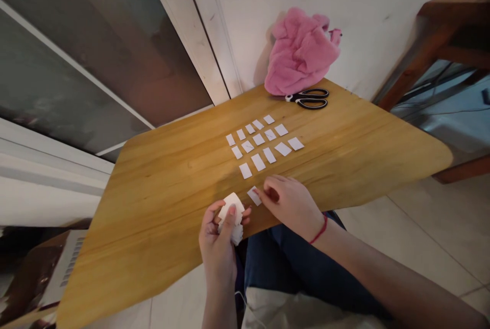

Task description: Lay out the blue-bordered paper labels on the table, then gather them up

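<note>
Arching above the table (153, 201), the right grip (291, 200) touches 1 card (252, 197).

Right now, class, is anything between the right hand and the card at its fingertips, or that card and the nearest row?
Nothing visible: the right hand appears to touch the card, and only tabletop separates it from the nearest row of cards.

cards (259, 139): rows on table (164, 181) | scissors (312, 107): behind cards, to right | fabric bundle (302, 53): behind scissors

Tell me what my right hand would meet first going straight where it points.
Your right hand would probably meet the lone white card just ahead; whether they touch is unclear.
</note>
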Action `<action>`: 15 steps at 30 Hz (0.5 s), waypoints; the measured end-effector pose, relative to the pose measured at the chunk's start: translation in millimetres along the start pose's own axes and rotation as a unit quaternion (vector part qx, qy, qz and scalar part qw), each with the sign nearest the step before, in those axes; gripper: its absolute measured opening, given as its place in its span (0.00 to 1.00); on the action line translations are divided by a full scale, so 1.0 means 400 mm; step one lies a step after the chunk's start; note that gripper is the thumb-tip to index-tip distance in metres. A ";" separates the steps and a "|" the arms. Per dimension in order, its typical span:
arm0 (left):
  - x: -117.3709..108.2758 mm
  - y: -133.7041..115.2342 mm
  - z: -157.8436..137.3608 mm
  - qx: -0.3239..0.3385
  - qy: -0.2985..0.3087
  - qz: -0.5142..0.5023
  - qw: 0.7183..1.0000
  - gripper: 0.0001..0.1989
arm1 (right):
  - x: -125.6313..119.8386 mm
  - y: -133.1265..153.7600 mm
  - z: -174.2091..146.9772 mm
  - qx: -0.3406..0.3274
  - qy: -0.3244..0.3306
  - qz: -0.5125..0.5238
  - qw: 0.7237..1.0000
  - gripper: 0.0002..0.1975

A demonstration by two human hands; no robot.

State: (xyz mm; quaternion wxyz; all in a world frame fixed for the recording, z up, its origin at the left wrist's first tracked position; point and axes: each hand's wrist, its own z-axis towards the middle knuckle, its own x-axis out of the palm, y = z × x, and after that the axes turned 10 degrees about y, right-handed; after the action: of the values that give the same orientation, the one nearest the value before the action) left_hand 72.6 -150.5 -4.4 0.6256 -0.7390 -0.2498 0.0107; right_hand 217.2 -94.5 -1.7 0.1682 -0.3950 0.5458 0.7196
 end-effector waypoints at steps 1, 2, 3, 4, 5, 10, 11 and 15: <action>0.004 0.004 0.000 -0.008 0.004 0.000 1.000 0.20 | -0.003 0.008 -0.008 0.004 -0.013 0.051 0.999 0.17; 0.010 0.008 0.000 -0.019 0.014 -0.001 1.000 0.20 | -0.005 0.016 -0.016 0.007 -0.018 0.104 0.994 0.16; 0.016 0.013 -0.002 -0.030 0.030 -0.001 0.999 0.19 | -0.007 0.024 -0.023 0.008 -0.012 0.153 0.988 0.14; 0.024 0.017 -0.004 -0.042 0.050 -0.001 0.998 0.19 | -0.009 0.031 -0.029 0.007 0.003 0.194 0.981 0.13; 0.031 0.021 -0.007 -0.052 0.068 -0.001 0.996 0.18 | -0.012 0.035 -0.033 0.004 0.018 0.226 0.974 0.13; 0.050 0.011 -0.036 -0.088 0.078 -0.059 0.991 0.21 | -0.039 -0.001 -0.010 0.011 -0.030 0.235 0.971 0.14; 0.048 0.006 -0.043 -0.094 0.071 -0.076 0.990 0.21 | -0.046 -0.016 -0.001 0.013 -0.026 0.210 0.977 0.14; 0.029 -0.005 -0.070 -0.096 0.057 -0.110 0.988 0.22 | -0.056 -0.068 0.032 0.026 0.048 0.053 0.997 0.14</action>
State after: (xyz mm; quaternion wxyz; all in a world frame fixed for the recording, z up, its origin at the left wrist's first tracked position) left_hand 91.4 -171.6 7.0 0.5624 -0.7629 -0.2938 -0.1241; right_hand 244.8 -69.1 -1.4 0.1133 -0.3951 0.5923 0.6930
